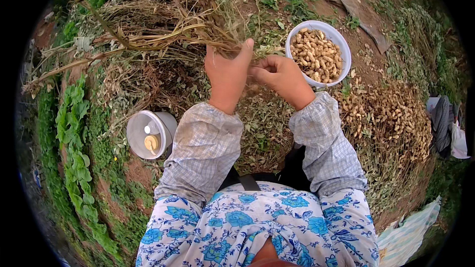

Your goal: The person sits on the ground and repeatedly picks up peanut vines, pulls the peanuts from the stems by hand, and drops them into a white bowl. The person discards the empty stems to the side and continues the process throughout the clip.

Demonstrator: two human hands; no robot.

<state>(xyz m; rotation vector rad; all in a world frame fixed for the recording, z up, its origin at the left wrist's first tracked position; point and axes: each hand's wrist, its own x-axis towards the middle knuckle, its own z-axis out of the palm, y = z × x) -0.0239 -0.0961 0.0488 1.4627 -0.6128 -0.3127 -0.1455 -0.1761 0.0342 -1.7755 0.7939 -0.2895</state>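
My left hand (227, 76) is closed around a bundle of dried plant stalks (159, 40), its thumb raised along the root end. The long stems fan out to the left and away from me. Close beside it, my right hand (284, 76) has its fingertips pinched at the root end of the bundle; whether a pod is between them is hidden. Just beyond my right hand stands a white plastic bucket (347, 50) holding shelled-on peanuts (315, 55).
A heap of peanut plants with pods attached (393, 118) lies on the right. At left stand a pale bucket (133, 139) with bottles inside and a row of leafy greens (76, 155). A striped plastic sheet (412, 233) lies at lower right, cloth and bags (445, 126) farther up.
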